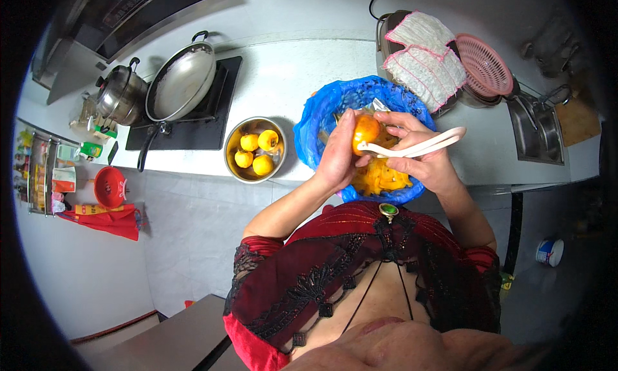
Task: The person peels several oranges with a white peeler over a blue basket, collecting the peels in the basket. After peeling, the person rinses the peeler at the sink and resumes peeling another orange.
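Observation:
My left hand (338,151) grips an orange persimmon (366,130) over a bin lined with a blue plastic bag (309,129). A white-handled peeler (425,145) is in my right hand (425,163), its head against the lower side of the fruit. Fingertips of the right hand reach round the fruit's far side. Below the hands, orange peelings (379,178) lie inside the bag. To the left on the counter, a stainless steel bowl (233,167) holds several peeled yellow-orange fruits (263,164). The peeler's blade is partly hidden by fruit and fingers.
A large pan (181,83) rests tilted on the black cooktop (212,136) beside a steel pot (120,93). White cloths (427,71) lie over an appliance at the back right, next to a pink colander (484,64). Further right is a sink (538,134).

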Demonstrator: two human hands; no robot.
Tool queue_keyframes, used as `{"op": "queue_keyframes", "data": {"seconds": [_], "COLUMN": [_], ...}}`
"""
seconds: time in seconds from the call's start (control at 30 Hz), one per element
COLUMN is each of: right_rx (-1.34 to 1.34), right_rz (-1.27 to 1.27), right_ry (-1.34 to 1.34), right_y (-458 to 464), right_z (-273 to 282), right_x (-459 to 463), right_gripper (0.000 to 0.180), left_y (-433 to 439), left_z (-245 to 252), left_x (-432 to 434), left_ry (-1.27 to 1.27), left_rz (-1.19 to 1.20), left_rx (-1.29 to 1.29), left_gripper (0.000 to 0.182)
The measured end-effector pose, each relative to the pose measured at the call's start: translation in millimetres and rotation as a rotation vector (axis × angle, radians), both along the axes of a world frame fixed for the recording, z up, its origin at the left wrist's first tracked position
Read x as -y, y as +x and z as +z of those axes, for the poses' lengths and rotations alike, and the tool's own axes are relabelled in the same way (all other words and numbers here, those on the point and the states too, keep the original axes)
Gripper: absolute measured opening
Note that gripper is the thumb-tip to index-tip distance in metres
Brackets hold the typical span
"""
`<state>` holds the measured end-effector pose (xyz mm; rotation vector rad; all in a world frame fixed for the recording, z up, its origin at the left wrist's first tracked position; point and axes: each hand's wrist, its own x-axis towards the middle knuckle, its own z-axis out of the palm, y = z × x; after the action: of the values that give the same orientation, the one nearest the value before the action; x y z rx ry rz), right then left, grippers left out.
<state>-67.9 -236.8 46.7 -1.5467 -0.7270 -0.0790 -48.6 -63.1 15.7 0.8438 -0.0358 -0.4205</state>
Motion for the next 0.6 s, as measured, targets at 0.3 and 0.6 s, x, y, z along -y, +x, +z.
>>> {"op": "queue_keyframes", "data": {"seconds": [0.3, 0.6], "right_rx": [-0.32, -0.329], "right_rz": [0.014, 0.072], "right_ry": [0.101, 0.054], "right_y": [3.7, 14.4], "right_z": [1.9, 4.3], "right_x": [0.2, 13.3], "right_gripper": [0.043, 0.034], "left_y": [-2.6, 3.5], "left_z": [-2.6, 1.3], "left_x": [2.3, -6.4], "left_ry": [0.055, 0.042], "left_rz": [0.015, -0.179], "left_rx": [0.149, 0.12], "left_gripper": [0.028, 0.029]}}
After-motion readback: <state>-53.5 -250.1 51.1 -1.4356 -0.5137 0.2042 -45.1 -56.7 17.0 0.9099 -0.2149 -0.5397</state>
